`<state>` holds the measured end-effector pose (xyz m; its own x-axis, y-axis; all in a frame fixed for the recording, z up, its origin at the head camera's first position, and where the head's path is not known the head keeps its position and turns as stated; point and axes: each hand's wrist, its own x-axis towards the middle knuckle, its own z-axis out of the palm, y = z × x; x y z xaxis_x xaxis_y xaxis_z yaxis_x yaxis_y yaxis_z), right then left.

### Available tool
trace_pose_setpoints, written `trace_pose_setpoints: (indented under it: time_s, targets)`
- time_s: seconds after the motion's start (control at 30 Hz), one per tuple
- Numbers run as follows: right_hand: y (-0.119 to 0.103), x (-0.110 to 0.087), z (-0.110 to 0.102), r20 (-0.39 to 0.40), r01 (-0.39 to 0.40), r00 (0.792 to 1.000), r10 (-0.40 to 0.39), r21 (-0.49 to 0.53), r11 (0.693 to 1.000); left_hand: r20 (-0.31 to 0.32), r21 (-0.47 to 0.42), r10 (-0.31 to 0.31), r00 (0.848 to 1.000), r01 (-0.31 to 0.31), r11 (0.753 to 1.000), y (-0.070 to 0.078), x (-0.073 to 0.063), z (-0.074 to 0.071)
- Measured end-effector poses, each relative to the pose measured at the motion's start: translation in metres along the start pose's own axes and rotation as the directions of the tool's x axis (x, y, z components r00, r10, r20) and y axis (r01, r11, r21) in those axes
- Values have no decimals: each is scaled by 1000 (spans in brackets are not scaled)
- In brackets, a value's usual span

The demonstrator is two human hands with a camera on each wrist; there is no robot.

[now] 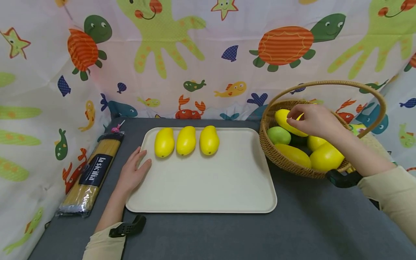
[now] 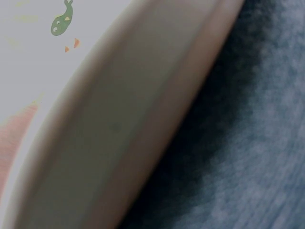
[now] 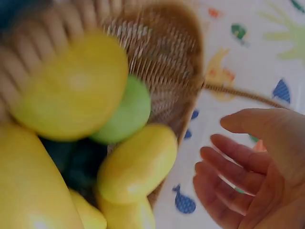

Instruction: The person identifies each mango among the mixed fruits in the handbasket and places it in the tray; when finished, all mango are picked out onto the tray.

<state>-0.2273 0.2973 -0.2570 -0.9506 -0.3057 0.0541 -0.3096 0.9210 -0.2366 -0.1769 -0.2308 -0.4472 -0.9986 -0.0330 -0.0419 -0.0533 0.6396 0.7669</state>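
Three yellow mangoes (image 1: 186, 141) lie in a row along the far left part of a cream tray (image 1: 208, 184). My left hand (image 1: 132, 174) rests at the tray's left edge, fingers relaxed against the rim. In the left wrist view the blurred tray rim (image 2: 114, 124) fills the middle. My right hand (image 1: 313, 119) hovers over a wicker basket (image 1: 271, 153), under its handle. The right wrist view shows the same hand (image 3: 252, 176) with loosely bent fingers and nothing between them. Inside the basket are several yellow fruits (image 3: 138, 162) and a green one (image 1: 278, 135).
A pack of spaghetti (image 1: 104, 151) lies left of the tray, with a pink-wrapped lollipop (image 1: 116, 129) at its far end. The basket's arched handle (image 1: 325, 83) rises around my right wrist. A curtain with sea animals (image 1: 201, 54) hangs behind the dark grey tabletop (image 1: 208, 238).
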Motion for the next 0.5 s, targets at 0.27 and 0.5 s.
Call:
trace_pose_setpoints:
  time_s: [0.27, 0.5]
  targets:
    - [20, 36, 4, 159, -147, 973, 167, -129, 981, 6, -8, -30, 1000, 30, 1000, 2, -1, -1]
    - [23, 54, 18, 181, -177, 961, 210, -182, 967, 1, -5, -22, 1000, 22, 1000, 1, -1, 0]
